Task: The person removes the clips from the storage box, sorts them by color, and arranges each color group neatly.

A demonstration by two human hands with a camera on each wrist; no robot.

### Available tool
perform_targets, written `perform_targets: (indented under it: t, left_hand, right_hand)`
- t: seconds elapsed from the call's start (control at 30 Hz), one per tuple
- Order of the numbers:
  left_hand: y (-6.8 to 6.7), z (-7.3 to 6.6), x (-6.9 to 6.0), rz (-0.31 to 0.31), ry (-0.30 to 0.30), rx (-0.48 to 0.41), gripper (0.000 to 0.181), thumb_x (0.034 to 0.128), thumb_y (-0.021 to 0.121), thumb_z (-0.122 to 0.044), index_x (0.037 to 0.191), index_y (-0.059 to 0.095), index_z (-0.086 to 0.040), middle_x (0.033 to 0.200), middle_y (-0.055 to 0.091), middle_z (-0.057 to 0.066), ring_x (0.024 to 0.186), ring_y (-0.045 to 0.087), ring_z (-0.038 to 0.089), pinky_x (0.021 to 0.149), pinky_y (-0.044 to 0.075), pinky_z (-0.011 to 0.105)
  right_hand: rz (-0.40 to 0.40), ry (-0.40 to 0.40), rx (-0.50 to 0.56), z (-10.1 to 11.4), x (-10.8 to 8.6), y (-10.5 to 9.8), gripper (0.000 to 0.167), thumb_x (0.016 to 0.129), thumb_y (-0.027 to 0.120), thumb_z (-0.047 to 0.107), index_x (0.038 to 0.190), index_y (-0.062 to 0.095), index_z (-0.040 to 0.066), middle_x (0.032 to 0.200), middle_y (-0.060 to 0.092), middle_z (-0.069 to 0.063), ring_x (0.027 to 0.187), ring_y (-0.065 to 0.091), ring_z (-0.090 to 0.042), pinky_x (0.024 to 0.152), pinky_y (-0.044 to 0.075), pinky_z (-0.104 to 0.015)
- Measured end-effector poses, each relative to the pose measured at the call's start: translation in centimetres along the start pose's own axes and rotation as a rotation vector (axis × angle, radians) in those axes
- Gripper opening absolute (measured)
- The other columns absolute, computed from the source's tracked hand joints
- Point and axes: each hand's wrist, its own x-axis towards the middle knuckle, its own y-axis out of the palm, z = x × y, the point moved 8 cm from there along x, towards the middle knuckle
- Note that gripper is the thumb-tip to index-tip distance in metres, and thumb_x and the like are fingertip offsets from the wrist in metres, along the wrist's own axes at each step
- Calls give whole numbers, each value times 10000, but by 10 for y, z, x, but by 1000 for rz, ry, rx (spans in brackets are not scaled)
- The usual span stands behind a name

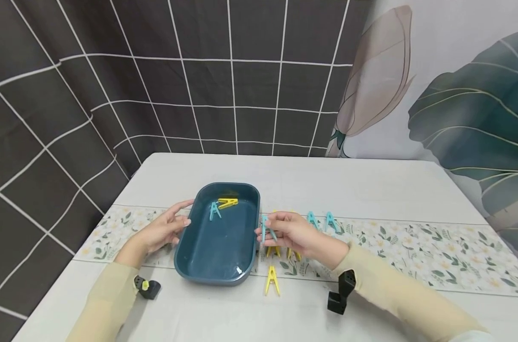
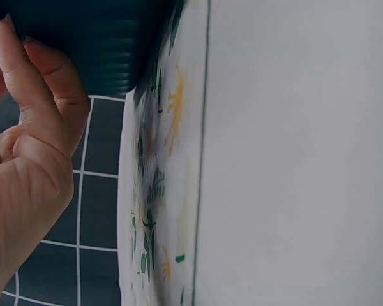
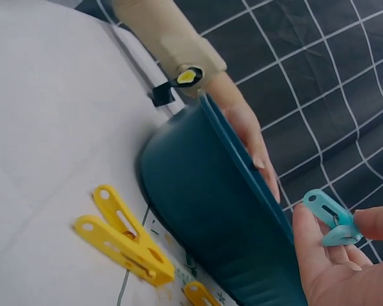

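A dark blue plastic basin [image 1: 218,247] stands on the table, with a light-blue clothespin [image 1: 214,210] and a yellow clothespin [image 1: 228,203] lying inside it. My left hand [image 1: 162,230] touches the basin's left side with fairly straight fingers. Just beyond the basin's right rim, my right hand [image 1: 295,233] pinches another light-blue clothespin [image 3: 332,213] between thumb and fingers. Below that hand lie yellow clothespins [image 1: 294,255], partly hidden by it. Nearer the front is one more yellow clothespin [image 1: 272,280], seen large in the right wrist view.
Two light-blue clothespins, a left one [image 1: 312,219] and a right one [image 1: 330,221], lie behind the right forearm. A floral strip [image 1: 434,254] crosses the white table [image 1: 327,183]. Dark gridded cloth [image 1: 259,85] hangs behind and along the left.
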Motion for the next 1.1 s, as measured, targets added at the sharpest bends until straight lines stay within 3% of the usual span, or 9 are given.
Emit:
perform_targets:
  t: [0.23, 0.43, 0.7, 0.9, 1.1]
  left_hand:
    - [0, -2, 1, -4, 0, -10, 655, 981, 511, -121, 1519, 135, -123, 914, 610, -79, 674, 557, 24, 495, 481, 165]
    - [-1, -2, 0, -5, 6, -17, 648, 981, 508, -108, 1516, 144, -127, 894, 607, -85, 677, 558, 23, 491, 481, 164]
    - [0, 0, 0, -1, -3, -14, 655, 981, 511, -119, 1518, 136, -127, 901, 622, -75, 685, 569, 30, 499, 487, 169]
    - [1, 1, 1, 1, -5, 0, 659, 982, 514, -137, 1519, 132, -127, 899, 609, -61, 666, 559, 33, 504, 487, 172]
    - [0, 0, 0, -3, -5, 5, 662, 983, 512, -143, 1520, 125, -123, 886, 609, -70, 676, 556, 34, 509, 487, 173]
  right_hand:
    - [-59, -5, -58, 2, -25, -17, 334, 963, 503, 80, 1216, 441, -130, 1110, 590, -94, 915, 641, -133, 873, 543, -285]
    - [-83, -8, -128, -1, -44, -27, 273, 968, 498, 93, 1158, 468, -100, 978, 502, -43, 826, 567, -104, 869, 532, -255]
    - [-68, -28, -185, -9, -64, -39, 238, 941, 529, 82, 1107, 466, -77, 926, 553, -40, 871, 628, -154, 845, 542, -282]
    - [-126, -7, -292, -20, -76, -52, 394, 930, 571, 99, 1244, 431, -94, 849, 596, -32, 797, 625, -162, 723, 539, -282]
    - [-97, 12, -388, -32, -86, -55, 417, 912, 604, 135, 1229, 464, -96, 810, 586, -8, 675, 521, -98, 587, 446, -227]
